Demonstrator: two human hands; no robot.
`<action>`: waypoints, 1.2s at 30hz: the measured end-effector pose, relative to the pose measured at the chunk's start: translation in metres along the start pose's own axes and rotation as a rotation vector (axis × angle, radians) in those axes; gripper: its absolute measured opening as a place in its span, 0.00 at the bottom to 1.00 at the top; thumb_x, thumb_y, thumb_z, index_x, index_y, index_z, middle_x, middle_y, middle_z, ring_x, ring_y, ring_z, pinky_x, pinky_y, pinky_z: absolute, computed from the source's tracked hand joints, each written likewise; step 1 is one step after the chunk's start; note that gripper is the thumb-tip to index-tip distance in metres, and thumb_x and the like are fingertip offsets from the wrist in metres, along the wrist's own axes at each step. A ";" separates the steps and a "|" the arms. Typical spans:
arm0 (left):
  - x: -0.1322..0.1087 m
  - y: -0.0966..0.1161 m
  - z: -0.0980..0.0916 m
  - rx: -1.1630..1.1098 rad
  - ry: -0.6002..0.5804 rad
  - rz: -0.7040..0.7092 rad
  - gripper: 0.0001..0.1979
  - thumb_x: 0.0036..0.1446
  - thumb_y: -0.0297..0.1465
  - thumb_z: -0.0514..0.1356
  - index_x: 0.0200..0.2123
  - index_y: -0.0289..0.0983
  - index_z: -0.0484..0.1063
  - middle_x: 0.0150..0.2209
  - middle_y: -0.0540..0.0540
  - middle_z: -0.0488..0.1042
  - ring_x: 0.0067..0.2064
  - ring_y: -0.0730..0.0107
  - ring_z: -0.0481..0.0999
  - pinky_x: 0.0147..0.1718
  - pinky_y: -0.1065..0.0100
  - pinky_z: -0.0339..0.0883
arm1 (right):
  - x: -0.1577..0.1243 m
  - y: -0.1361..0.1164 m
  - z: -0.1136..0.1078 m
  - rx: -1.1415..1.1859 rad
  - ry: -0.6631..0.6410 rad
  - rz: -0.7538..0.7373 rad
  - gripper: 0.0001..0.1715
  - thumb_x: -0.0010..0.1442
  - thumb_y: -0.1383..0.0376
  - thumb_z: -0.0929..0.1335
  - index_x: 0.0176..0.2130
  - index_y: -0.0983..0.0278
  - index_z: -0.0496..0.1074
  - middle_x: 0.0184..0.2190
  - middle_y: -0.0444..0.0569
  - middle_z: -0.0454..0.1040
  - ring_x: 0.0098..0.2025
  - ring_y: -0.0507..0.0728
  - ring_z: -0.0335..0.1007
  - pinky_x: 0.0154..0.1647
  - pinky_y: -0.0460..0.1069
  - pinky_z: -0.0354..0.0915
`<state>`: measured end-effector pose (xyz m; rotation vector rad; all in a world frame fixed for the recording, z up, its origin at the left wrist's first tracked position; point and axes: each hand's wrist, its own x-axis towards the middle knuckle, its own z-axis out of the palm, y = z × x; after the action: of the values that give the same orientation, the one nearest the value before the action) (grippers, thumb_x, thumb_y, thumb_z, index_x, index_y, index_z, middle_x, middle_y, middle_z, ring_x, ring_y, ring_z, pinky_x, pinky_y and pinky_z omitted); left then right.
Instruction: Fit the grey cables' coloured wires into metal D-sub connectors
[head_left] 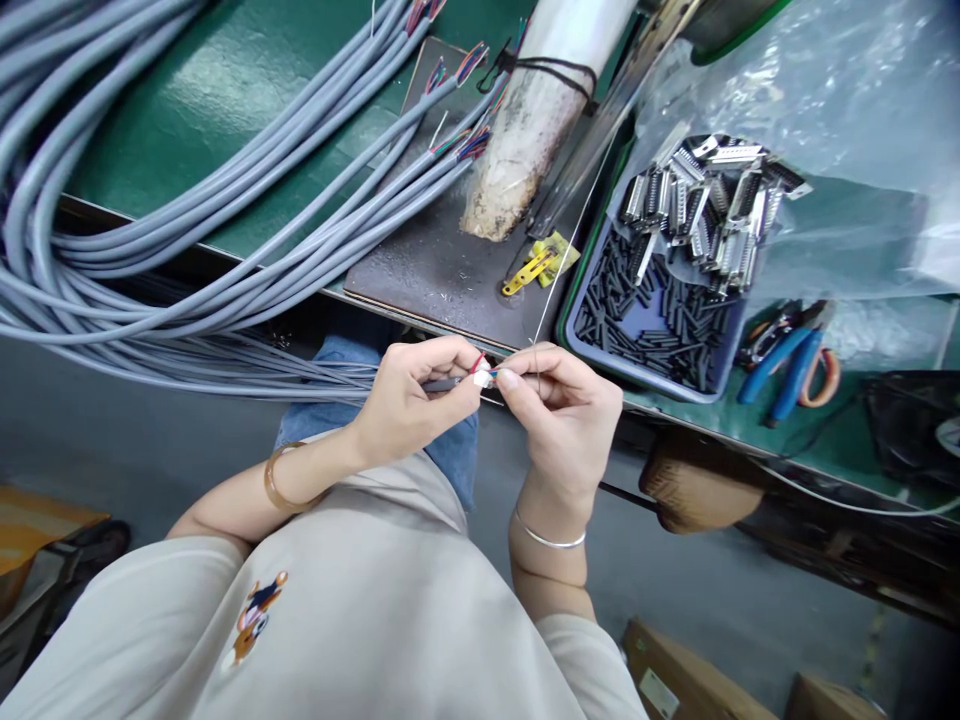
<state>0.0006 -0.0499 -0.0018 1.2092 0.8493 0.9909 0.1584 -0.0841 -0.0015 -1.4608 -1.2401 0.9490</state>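
Observation:
My left hand (420,390) is closed at the front edge of the bench, pinching the end of a grey cable (442,384). Thin coloured wires come out of that end, a red wire (477,364) among them. Something small and white shows at the left fingertips; I cannot make out what it is. Fingertip to fingertip with it, my right hand (566,405) pinches a thin bluish wire (495,373). A thin pale strand (559,275) rises from the right fingers past the bench mat. The wire tips are mostly hidden by the fingers.
Many grey cables (225,200) loop across the left. A dark board (420,265) bears a wrapped tube (525,130) and a yellow clip (527,272). Right of it, a blue tray (652,372) holds metal connectors (705,200) and black sleeves (637,280). Blue-handled pliers (787,370) lie beyond.

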 end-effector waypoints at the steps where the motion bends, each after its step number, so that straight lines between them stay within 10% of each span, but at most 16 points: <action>1: 0.001 0.000 -0.001 -0.033 0.003 -0.013 0.07 0.55 0.29 0.65 0.28 0.34 0.71 0.23 0.54 0.68 0.23 0.82 0.62 0.21 0.77 0.56 | 0.000 0.000 0.000 0.008 0.039 -0.021 0.09 0.61 0.59 0.74 0.32 0.61 0.78 0.28 0.44 0.73 0.23 0.47 0.57 0.22 0.46 0.53; 5: 0.004 0.000 -0.004 -0.093 0.013 -0.055 0.10 0.55 0.31 0.67 0.27 0.35 0.70 0.22 0.55 0.65 0.22 0.83 0.59 0.21 0.77 0.55 | 0.002 -0.001 -0.003 -0.029 0.140 -0.065 0.13 0.65 0.54 0.71 0.37 0.59 0.80 0.26 0.44 0.76 0.21 0.48 0.58 0.21 0.46 0.54; 12: 0.003 -0.001 -0.004 -0.066 -0.042 -0.042 0.12 0.54 0.32 0.68 0.26 0.35 0.68 0.22 0.56 0.65 0.22 0.83 0.61 0.22 0.76 0.58 | 0.001 -0.012 -0.003 -0.316 -0.144 -0.175 0.09 0.67 0.59 0.71 0.35 0.60 0.78 0.27 0.43 0.76 0.24 0.47 0.63 0.25 0.47 0.58; 21: 0.008 0.008 -0.010 -0.192 -0.026 -0.151 0.15 0.50 0.34 0.71 0.24 0.35 0.68 0.20 0.56 0.61 0.22 0.83 0.55 0.21 0.76 0.53 | 0.000 -0.001 -0.007 -0.355 0.349 -0.410 0.10 0.67 0.63 0.70 0.33 0.61 0.76 0.22 0.38 0.70 0.20 0.46 0.60 0.21 0.45 0.53; 31: 0.004 0.008 -0.010 -0.275 -0.046 -0.150 0.13 0.47 0.27 0.72 0.24 0.33 0.69 0.21 0.55 0.64 0.22 0.84 0.58 0.21 0.78 0.53 | -0.004 -0.004 -0.004 -0.488 0.038 -0.618 0.08 0.60 0.70 0.75 0.39 0.58 0.78 0.23 0.37 0.74 0.20 0.46 0.61 0.21 0.44 0.58; 36: 0.007 0.002 -0.017 -0.524 -0.070 -0.310 0.11 0.49 0.28 0.71 0.28 0.34 0.69 0.21 0.55 0.63 0.20 0.85 0.55 0.17 0.80 0.46 | -0.005 -0.006 -0.003 -0.290 0.362 -0.487 0.02 0.63 0.63 0.73 0.36 0.58 0.77 0.24 0.37 0.72 0.18 0.46 0.61 0.17 0.44 0.55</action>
<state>-0.0127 -0.0376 -0.0024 0.6388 0.6417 0.8396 0.1593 -0.0898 0.0047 -1.3757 -1.4025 0.1741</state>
